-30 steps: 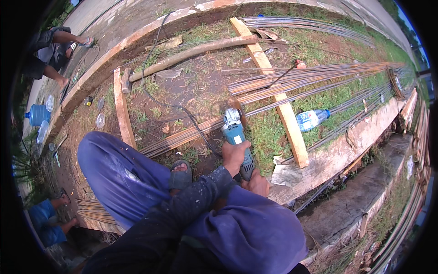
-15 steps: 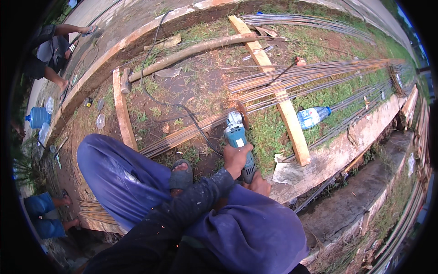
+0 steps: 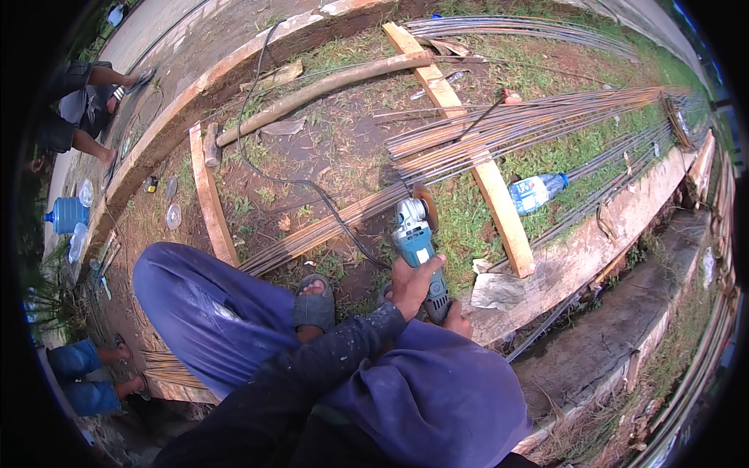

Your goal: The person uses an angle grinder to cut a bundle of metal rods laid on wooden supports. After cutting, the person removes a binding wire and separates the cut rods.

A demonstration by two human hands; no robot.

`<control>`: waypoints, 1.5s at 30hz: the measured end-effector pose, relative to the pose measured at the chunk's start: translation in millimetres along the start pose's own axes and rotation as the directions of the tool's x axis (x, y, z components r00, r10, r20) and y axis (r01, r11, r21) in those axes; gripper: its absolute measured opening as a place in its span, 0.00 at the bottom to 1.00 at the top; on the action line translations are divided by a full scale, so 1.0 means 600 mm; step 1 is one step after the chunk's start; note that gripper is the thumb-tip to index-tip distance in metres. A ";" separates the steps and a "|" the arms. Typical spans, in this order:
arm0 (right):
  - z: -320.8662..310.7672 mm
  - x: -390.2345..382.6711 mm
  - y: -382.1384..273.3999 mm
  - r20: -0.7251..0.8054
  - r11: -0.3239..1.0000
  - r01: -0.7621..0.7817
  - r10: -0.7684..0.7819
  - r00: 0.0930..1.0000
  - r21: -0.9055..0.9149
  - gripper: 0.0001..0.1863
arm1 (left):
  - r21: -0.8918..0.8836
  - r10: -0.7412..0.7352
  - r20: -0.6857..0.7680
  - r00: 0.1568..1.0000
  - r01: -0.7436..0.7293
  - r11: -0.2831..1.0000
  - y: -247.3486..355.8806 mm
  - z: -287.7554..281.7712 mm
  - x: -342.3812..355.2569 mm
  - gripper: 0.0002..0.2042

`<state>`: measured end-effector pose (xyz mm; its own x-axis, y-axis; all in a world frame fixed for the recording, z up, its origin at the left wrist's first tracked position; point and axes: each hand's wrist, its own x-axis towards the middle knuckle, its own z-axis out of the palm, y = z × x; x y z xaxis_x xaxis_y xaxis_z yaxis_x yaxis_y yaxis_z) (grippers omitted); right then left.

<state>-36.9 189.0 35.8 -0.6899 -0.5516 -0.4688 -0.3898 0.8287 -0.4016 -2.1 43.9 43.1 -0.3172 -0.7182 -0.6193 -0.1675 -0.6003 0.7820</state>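
A teal angle grinder (image 3: 417, 248) with a silver head is held above my right thigh. My left hand (image 3: 413, 287) is wrapped round its body, and my right hand (image 3: 458, 320) grips its rear end, partly hidden by my knee. The brownish cutting disc (image 3: 426, 206) stands beside a bundle of rusty steel rods (image 3: 328, 227); whether it touches them I cannot tell. Farther right, more rods (image 3: 530, 129) rest across a wooden beam (image 3: 493, 187). The grinder's black cord (image 3: 320, 187) loops over the ground.
A second wooden piece (image 3: 209, 195) and a long-handled sledgehammer (image 3: 320, 92) lie at left. A labelled plastic bottle (image 3: 538, 193) lies right of the beam. Concrete edging (image 3: 616, 226) borders a ditch. Other people's legs (image 3: 97, 366) show at the left, near a blue water jug (image 3: 68, 215).
The grinder and both hands have shifted slightly right and down, drawing the disc toward me. Sparks near the disc are gone, and a gap shows between the rods there.
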 end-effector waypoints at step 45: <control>-0.052 0.021 -0.027 -0.246 0.967 0.212 -0.173 0.954 0.139 0.25 | -0.181 0.062 0.367 0.928 0.006 0.983 0.064 -0.012 -0.040 0.25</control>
<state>-58.2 171.5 61.3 -0.7403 -0.6466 -0.1842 -0.4382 0.6718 -0.5972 5.8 35.3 87.7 -0.6470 -0.5747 -0.5010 0.0023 -0.6586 0.7525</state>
